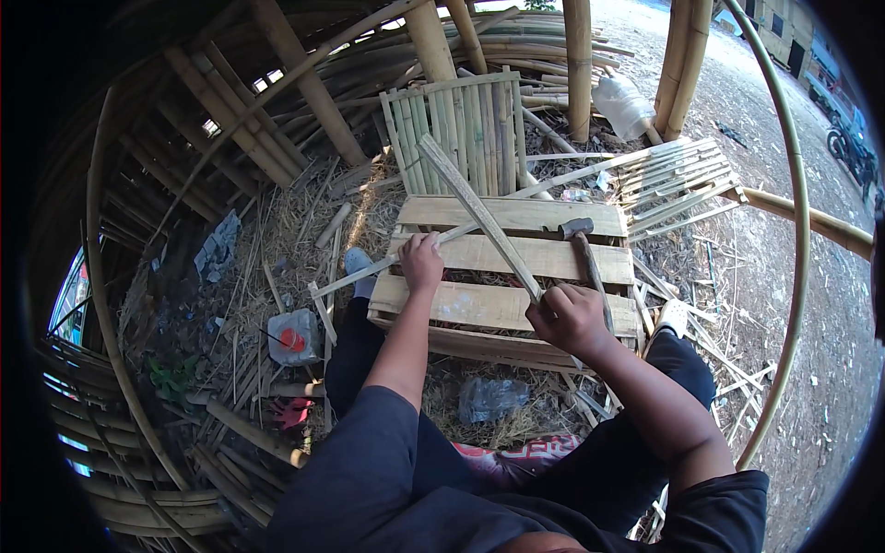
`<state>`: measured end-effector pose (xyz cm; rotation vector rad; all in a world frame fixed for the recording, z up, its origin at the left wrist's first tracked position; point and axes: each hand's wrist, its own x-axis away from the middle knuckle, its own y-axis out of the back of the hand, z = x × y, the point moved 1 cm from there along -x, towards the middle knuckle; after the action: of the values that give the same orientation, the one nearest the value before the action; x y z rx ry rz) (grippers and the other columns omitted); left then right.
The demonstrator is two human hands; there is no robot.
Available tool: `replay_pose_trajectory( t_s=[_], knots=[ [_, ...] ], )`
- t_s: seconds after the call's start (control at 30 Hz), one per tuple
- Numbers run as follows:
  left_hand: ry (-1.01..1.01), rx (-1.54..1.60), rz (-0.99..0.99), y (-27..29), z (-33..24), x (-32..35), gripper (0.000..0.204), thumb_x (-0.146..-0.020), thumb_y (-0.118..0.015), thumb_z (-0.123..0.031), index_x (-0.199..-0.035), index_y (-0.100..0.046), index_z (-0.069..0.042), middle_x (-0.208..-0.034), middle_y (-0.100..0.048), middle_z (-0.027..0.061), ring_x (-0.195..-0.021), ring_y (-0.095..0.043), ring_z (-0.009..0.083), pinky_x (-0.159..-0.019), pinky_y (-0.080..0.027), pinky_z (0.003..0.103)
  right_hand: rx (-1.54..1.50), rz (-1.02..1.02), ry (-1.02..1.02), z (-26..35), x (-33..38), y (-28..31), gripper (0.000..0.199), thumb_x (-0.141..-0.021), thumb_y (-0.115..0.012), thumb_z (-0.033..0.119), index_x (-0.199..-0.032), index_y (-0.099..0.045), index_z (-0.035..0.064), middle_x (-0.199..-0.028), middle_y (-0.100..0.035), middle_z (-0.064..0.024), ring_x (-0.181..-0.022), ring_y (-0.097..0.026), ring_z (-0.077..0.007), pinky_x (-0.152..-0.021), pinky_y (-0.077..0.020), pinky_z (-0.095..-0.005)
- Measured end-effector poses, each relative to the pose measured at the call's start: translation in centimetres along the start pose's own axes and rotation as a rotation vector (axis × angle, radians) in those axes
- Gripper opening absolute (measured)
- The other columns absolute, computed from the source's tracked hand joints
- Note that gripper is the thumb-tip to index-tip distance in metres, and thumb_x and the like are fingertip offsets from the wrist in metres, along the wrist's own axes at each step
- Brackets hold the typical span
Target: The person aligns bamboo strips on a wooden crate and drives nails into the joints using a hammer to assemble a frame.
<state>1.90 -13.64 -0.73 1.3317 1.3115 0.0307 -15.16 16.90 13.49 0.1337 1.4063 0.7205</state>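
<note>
In front of me stands a low slatted wooden bench [502, 217]. My left hand [422, 263] is closed around a long thin bamboo strip [364, 272], which runs slantwise across the bench toward the far right. My right hand [570, 318], in a fist, grips the near end of a flat bamboo slat [479, 214]. This slat points away to the far left, crossing over the thin strip. A hammer [578, 227] with a wooden handle lies on the bench's right side, its handle end partly behind my right hand.
A bamboo slat panel [470, 138] stands upright behind the bench, and a slatted bamboo frame [678, 175] lies to the right. Bamboo posts [578, 69] rise beyond. Left of my leg sit a container with a red top [292, 340] and a red glove [290, 412]. Bamboo scraps litter the ground.
</note>
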Motion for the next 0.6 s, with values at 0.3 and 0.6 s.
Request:
replay_pose_trajectory(
  t_s=[0.3,0.6],
  knots=[
    [0.025,-0.014,0.033,-0.02,0.25,-0.03,0.024,-0.088,-0.072,-0.011,-0.112,-0.075,-0.013,-0.106,-0.068,0.0068,-0.106,-0.064,0.0295,-0.097,-0.043,0.046,0.058,-0.001,0.063,0.15,-0.18,-0.21,0.033,-0.072,-0.076,0.005,-0.069,-0.044,0.0109,-0.058,-0.043,-0.0017,-0.046,-0.052,-0.0184,-0.042,-0.0442,-0.0338],
    [0.051,0.048,0.044,0.31,-0.45,0.0,0.021,-0.088,-0.07,-0.007,-0.109,-0.074,-0.01,-0.108,-0.068,0.0098,-0.107,-0.062,0.0343,-0.099,-0.043,0.048,0.057,0.026,0.081,0.36,-0.09,0.23,0.035,-0.072,-0.077,0.007,-0.067,-0.042,0.0118,-0.058,-0.043,-0.0011,-0.046,-0.051,-0.0178,-0.043,-0.0431,-0.0329]
  ],
)
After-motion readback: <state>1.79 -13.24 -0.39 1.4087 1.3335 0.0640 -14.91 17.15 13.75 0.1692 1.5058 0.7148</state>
